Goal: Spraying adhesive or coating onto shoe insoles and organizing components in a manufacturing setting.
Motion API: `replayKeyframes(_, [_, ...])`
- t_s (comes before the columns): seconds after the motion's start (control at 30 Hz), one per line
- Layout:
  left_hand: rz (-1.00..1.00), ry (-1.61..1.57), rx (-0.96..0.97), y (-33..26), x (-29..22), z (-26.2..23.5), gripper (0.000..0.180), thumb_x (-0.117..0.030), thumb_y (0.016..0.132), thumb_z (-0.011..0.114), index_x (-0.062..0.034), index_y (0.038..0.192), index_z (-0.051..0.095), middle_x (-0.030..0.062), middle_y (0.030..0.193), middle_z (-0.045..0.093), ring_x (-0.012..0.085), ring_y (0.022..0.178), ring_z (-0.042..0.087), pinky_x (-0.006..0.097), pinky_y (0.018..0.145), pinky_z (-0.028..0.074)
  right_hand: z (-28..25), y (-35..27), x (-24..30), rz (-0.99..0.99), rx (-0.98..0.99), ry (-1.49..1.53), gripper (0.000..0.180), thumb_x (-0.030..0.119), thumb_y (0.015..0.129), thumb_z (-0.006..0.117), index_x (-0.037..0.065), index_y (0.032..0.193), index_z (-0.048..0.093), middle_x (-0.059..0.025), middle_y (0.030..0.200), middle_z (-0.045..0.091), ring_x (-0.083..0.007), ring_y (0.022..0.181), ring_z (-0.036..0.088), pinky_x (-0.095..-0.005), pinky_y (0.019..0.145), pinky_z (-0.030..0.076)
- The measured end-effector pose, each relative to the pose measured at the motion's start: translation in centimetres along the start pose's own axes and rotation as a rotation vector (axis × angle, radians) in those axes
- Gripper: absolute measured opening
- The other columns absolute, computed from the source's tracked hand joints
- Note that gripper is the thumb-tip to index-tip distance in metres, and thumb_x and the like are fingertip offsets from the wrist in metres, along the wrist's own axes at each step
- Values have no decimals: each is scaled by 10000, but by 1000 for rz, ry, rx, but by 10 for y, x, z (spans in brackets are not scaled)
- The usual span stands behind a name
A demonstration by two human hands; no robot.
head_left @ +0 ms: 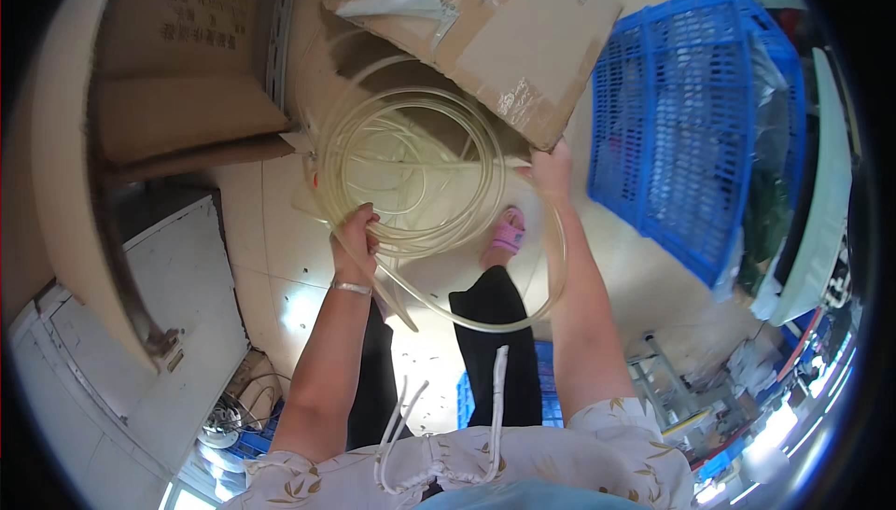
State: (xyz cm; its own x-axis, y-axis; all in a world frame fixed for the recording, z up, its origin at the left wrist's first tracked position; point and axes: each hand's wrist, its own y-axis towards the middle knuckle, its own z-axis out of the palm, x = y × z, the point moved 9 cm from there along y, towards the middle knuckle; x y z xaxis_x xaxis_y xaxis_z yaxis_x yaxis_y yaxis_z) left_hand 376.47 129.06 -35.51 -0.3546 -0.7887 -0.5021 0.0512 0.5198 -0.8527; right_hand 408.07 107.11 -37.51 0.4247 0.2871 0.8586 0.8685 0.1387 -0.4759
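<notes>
A coil of clear, yellowish plastic tubing (411,247) hangs in loose loops in front of me. My left hand (357,235) is closed round the near left side of the coil. One wide loop drops toward my legs and rises past my right forearm, and a cut end hangs below my left hand. My right hand (551,172) is closed at the lower corner of a brown cardboard box (527,57), which is tilted above the coil. Its fingers are partly hidden, so whether they also hold tubing I cannot tell. More loops show in the shadow under the box.
A blue plastic crate (667,127) stands on its side at the right. Large open cardboard (177,113) and a white cabinet (177,295) are at the left. My foot in a pink sandal (509,235) is on the tiled floor just beyond the coil.
</notes>
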Motion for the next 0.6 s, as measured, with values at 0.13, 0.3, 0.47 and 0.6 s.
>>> replayKeyframes(0.13, [127, -179, 88, -117, -83, 56, 228, -114, 795, 583, 18, 980, 602, 39, 745, 573, 48, 471, 394, 197, 377, 266, -76, 15, 79, 281, 242, 33, 283, 45, 770, 528, -43, 1038, 505, -175, 923, 574, -327, 762, 646, -359, 504, 563])
replayKeyframes(0.3, [253, -182, 133, -248, -168, 165, 284, -168, 821, 605, 27, 1026, 597, 29, 744, 569, 49, 478, 399, 186, 392, 301, -154, 11, 64, 674, 422, 156, 335, 114, 800, 544, -42, 1088, 477, -175, 959, 543, -313, 757, 651, -389, 579, 561])
replayKeyframes(0.47, [261, 212, 93, -185, -138, 292, 339, -329, 826, 629, -6, 923, 602, 73, 749, 617, 105, 459, 498, 240, 387, 362, -188, 6, 11, 629, 154, 215, 267, 126, 817, 544, -16, 1039, 506, -132, 849, 554, -303, 809, 644, -366, 677, 540])
replayKeyframes(0.6, [188, 196, 72, -126, -84, 319, 375, -370, 830, 623, 0, 880, 597, 96, 662, 608, 135, 480, 552, 242, 390, 416, -279, 17, 42, 207, -49, -61, 459, 136, 812, 585, -23, 1214, 431, -169, 1205, 491, -276, 1087, 516, -364, 945, 404])
